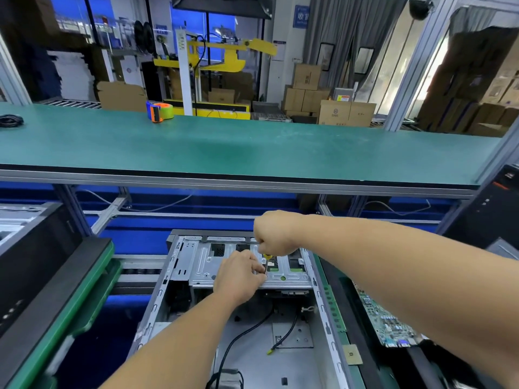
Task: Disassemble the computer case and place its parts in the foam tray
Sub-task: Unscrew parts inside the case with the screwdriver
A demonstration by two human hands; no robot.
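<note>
An open grey computer case lies flat in front of me with its side panel off. A silver drive cage spans its far end. My right hand grips a screwdriver with a yellow and black handle, held upright over the cage. My left hand pinches the screwdriver's shaft just above the cage. Black cables run across the case floor. A green motherboard lies to the right of the case, in a dark tray whose material I cannot make out.
A black panel rests on green trays at the left. Above the case runs a green shelf with a tape dispenser and a cable coil. Another black computer case stands at the right.
</note>
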